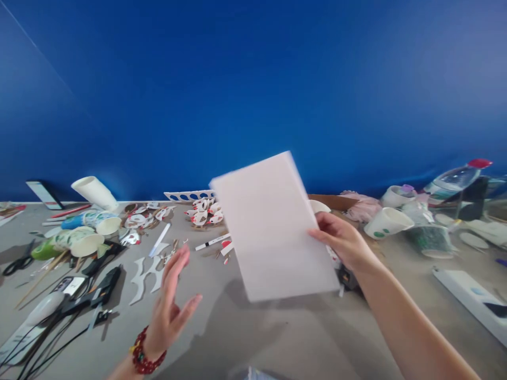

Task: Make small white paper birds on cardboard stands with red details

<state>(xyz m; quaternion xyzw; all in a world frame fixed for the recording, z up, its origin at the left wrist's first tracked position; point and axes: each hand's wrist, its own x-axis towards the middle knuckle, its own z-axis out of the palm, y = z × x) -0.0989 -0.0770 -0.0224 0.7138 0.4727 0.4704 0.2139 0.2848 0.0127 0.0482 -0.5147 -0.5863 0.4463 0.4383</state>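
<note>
My right hand (340, 237) pinches the right edge of a white sheet of paper (277, 232), possibly several sheets together. Tilted a little, the paper hangs above the grey table and hides part of what lies behind it. My left hand (172, 298), with a red bead bracelet at the wrist, is raised to the left of the paper. Its fingers are apart and nothing is in them. Just beyond it lie white cut-out paper pieces (146, 277) with curved edges and a white pen (160, 238).
Small white-and-red paper figures (204, 212) sit at the back. On the left are printed paper cups (85, 241), black scissors (19, 264) and a cabled black tool (103, 287). To the right stand a white cup (388, 222), a tilted plastic bottle (453, 182) and a white box (471, 301).
</note>
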